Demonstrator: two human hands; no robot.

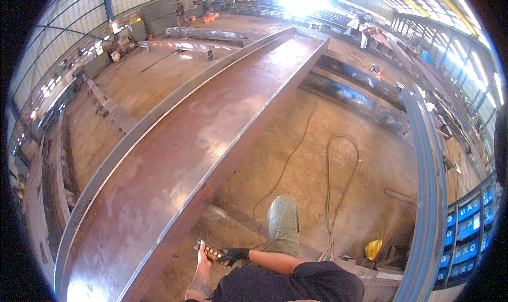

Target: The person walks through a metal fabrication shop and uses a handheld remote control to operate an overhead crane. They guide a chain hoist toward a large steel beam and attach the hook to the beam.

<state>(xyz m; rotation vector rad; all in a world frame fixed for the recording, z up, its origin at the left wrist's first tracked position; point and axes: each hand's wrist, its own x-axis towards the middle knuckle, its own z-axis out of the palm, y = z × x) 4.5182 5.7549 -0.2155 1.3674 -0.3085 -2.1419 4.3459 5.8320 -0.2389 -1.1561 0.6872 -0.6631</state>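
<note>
**Both hands on a small control unit beside the long steel beam**

Nearest to the camera is the person's own dark shirt (296,283) at the lower edge, with one knee in grey-green trousers (283,222) above it. Just left of the shirt the two hands meet on one small handheld control unit (210,251) with a green tip. The left hand (202,259) is bare and its fingers are wrapped around the near end of the unit. The right hand (234,255) wears a black glove; its fingers are closed on the other end. If a thumb is pressing a button, I cannot tell, it is too small.

In this single view, one very long rusty steel beam (201,132) lies on the workshop floor (317,159), running from lower left to upper middle. I judge the work is in its middle: the beam is in place and the unit is in hand, but nothing shows a lift or a move.

Counted: one control unit, one large beam, two loose cables (338,169) on the floor, one yellow helmet-like object (373,248), and at least three other people far away near the top
</note>
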